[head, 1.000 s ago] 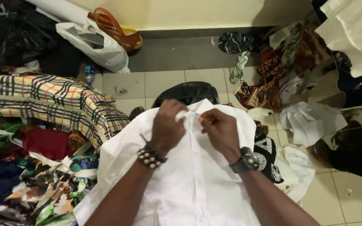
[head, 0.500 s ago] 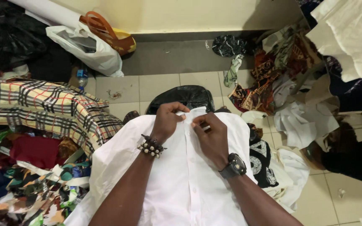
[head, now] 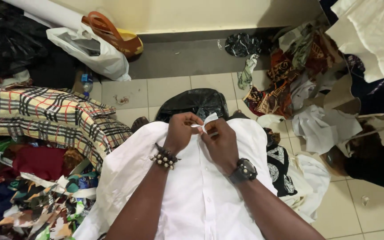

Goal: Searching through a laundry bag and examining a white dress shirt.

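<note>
A white buttoned shirt (head: 201, 195) lies spread in front of me, its button row running down the middle. My left hand (head: 179, 131), with a bead bracelet at the wrist, pinches the shirt's collar (head: 209, 119) at the top. My right hand (head: 221, 141), with a black watch on the wrist, grips the same collar edge from the other side. Both hands meet at the neck opening, fingers closed on the white cloth. A corner of the collar sticks up between the fingertips.
A black plastic bag (head: 196, 102) lies on the tiled floor just beyond the shirt. A plaid bag (head: 45, 113) and patterned cloth scraps (head: 41, 200) pile up at left. A white plastic bag (head: 96, 53) and orange-handled bag (head: 112, 31) sit by the wall. Printed fabrics (head: 290, 75) heap at right.
Both hands stayed at the collar and shifted slightly; the collar corner now stands up between the fingers. The view has drifted a little.
</note>
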